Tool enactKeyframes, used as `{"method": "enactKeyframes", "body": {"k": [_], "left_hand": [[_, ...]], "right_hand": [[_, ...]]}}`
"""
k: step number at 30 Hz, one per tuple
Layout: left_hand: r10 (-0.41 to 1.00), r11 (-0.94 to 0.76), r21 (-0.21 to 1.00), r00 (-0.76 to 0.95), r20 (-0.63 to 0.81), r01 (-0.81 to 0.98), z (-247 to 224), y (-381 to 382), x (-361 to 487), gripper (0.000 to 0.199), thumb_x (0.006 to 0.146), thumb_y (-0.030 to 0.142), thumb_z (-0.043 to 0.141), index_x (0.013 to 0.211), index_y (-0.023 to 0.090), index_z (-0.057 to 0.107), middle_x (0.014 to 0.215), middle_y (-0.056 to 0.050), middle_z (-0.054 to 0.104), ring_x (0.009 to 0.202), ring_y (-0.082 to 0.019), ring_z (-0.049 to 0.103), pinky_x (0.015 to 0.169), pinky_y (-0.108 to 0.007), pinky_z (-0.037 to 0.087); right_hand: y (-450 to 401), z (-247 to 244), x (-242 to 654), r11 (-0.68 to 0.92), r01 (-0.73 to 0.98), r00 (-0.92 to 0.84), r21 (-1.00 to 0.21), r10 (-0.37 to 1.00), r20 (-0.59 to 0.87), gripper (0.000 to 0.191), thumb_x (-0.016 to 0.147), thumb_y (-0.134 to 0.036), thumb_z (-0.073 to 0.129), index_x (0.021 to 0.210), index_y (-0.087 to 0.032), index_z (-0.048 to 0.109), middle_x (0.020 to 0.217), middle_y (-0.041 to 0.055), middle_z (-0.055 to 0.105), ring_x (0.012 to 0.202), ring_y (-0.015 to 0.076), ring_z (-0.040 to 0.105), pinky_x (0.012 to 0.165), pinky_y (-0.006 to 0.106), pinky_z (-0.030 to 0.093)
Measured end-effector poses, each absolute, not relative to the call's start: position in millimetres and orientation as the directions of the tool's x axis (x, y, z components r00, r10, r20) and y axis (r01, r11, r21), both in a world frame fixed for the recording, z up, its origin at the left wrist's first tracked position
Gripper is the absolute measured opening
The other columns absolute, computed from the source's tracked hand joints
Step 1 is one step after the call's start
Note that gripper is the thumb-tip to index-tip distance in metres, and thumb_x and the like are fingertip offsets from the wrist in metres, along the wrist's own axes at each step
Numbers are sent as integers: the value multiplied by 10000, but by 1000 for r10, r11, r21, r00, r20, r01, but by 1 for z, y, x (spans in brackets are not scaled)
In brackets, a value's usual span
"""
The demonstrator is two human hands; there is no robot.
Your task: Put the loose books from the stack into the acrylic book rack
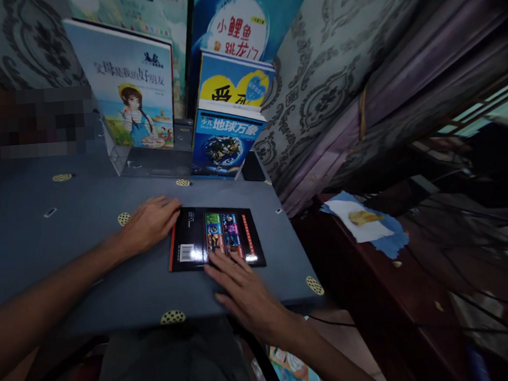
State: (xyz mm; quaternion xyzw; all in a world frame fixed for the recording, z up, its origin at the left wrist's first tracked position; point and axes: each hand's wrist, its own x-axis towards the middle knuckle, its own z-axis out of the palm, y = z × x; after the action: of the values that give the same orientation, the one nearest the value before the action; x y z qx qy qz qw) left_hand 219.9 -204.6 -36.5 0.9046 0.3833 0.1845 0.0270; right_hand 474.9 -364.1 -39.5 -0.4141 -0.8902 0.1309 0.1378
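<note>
The black book [216, 235] lies flat on the table [85, 205], closer to the right edge than to the left. A strip of tabletop separates it from the near edge, a narrower one from the right edge; wider room extends leftward. Its long sides run roughly parallel with the near edge.

The left hand [148, 222] is at the book's left end, by its far left corner, fingers loosely extended and close together; whether it grips the book cannot be determined. The right hand [250, 289] reaches over the near edge of the table, open, fingers slightly spread on the book's near side, grasping nothing.

The book is rectangular and glossy, with bright reflections, a red spine strip, a barcode and a grid of small coloured pictures.

Toward the table's far edge, a clear display stand [154, 164] holds upright books, among them a blue book with a globe [224, 143]. A dark flat object [253, 166] lies by the far right corner.

The table surface is grey-blue with yellow dotted motifs. Beyond are a damask-patterned wall [338, 28] and a mauve curtain [336, 115]. Past the right edge, a dark red surface [373, 275] carries a blue cloth [394, 241].
</note>
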Motion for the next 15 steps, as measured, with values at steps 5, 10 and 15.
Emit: {"method": "enactKeyframes", "body": {"k": [5,10,15], "left_hand": [[667,-734,105,685,293,670,-35,-208,223,358,1011,439,434,1081,152,637,995,-110,669,937,-275,625,851,-420,505],[675,-728,88,687,270,680,-35,-209,226,409,1012,479,414,1124,152,634,1044,-118,635,966,-271,600,843,-408,507],[688,-719,48,702,185,693,-27,-210,232,543,962,608,454,1176,140,627,1071,-137,636,1006,-305,591,870,-434,494]], "right_hand": [[-358,-57,518,467,803,-418,-371,884,207,567,1017,-214,441,1568,-253,313,1578,105,425,1482,237,355,1203,536,352],[-342,-54,537,365,826,-314,-430,931,186,471,1044,-288,395,1513,-251,425,1549,104,469,1473,252,373,1207,573,324],[-314,-47,539,328,835,-294,-442,945,146,443,1037,-339,415,1447,-198,506,1551,132,462,1479,265,364,1219,575,281]]}}
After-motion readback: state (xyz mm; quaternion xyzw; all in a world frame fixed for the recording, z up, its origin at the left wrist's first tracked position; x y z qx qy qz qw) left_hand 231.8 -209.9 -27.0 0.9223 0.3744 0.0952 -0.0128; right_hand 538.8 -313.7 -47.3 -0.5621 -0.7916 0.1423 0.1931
